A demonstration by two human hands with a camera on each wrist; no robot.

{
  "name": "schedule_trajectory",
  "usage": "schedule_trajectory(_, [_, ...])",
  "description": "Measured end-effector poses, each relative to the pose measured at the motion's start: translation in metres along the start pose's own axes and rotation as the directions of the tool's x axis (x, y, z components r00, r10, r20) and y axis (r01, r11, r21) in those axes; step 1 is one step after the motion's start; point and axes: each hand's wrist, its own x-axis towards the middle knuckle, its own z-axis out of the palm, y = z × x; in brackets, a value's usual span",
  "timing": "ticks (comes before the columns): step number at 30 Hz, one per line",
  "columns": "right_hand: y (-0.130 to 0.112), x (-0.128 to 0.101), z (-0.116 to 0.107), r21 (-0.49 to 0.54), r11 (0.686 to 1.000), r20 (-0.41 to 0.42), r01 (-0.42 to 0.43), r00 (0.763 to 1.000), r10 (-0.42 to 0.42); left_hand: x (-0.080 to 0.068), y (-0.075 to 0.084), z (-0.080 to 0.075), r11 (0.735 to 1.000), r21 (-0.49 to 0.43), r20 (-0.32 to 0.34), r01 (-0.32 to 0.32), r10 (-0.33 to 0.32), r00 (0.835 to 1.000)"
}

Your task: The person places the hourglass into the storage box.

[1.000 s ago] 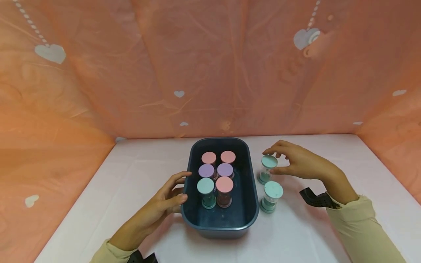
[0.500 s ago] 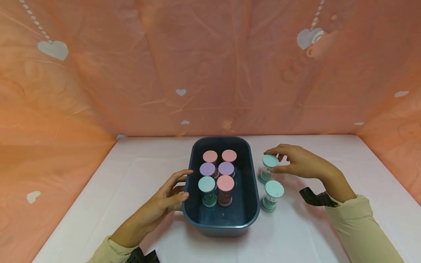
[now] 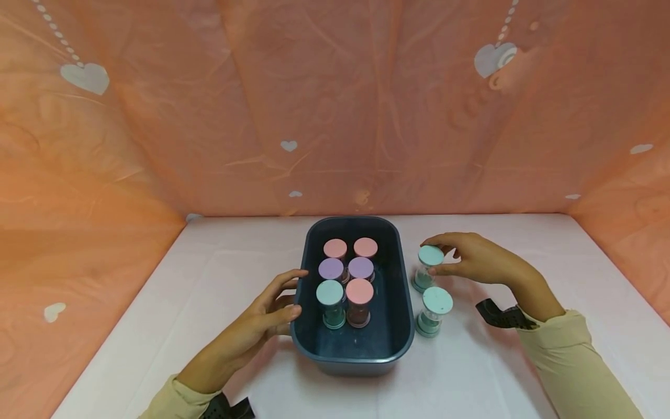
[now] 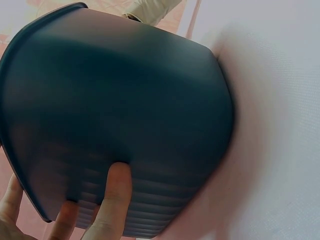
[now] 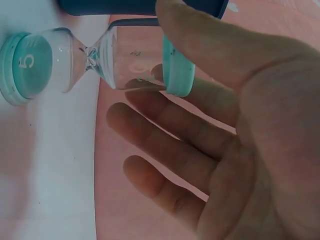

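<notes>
A dark blue rectangular bin (image 3: 387, 337) stands on the white table. My left hand (image 3: 256, 326) rests against its left side, a fingertip at the rim; in the left wrist view the thumb (image 4: 117, 190) touches the outer wall. Right of the bin, a mint-capped hourglass (image 3: 424, 270) stands upright. My right hand (image 3: 473, 259) pinches its top cap between thumb and fingers. In the right wrist view this sand timer (image 5: 90, 60) shows a "5" at its sand-filled end. A second mint hourglass (image 3: 433, 311) stands just in front of it.
Inside the bin stand several hourglasses: two pink-capped at the back, two purple-capped (image 3: 331, 269) in the middle, one mint (image 3: 330, 294) and one pink (image 3: 359, 292) in front. An orange-pink curtain with hearts (image 3: 335, 116) closes off the back and sides.
The camera view has shifted slightly. Both hands, the bin and the hourglasses keep their places, with the right hand still at the rear mint hourglass.
</notes>
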Motion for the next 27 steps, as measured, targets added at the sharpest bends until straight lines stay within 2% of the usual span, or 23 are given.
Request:
schedule_trajectory(11, [-0.003, 0.001, -0.001, -0.059, 0.998, -0.095, 0.023, 0.995, -0.028, 0.000, 0.000, 0.001, 1.000, -0.005, 0.001, -0.010, 0.010, 1.000])
schedule_trajectory(19, [-0.008, -0.002, -0.004, -0.048, 0.999, -0.116, 0.014, 0.993, -0.019, -0.001, 0.002, 0.001, 1.000, -0.013, -0.006, 0.009, -0.009, 1.000])
schedule_trajectory(27, [-0.011, -0.003, -0.008, -0.064, 0.998, -0.123, -0.012, 0.992, 0.004, -0.004, 0.008, 0.003, 0.997, -0.034, -0.031, 0.065, -0.066, 0.997])
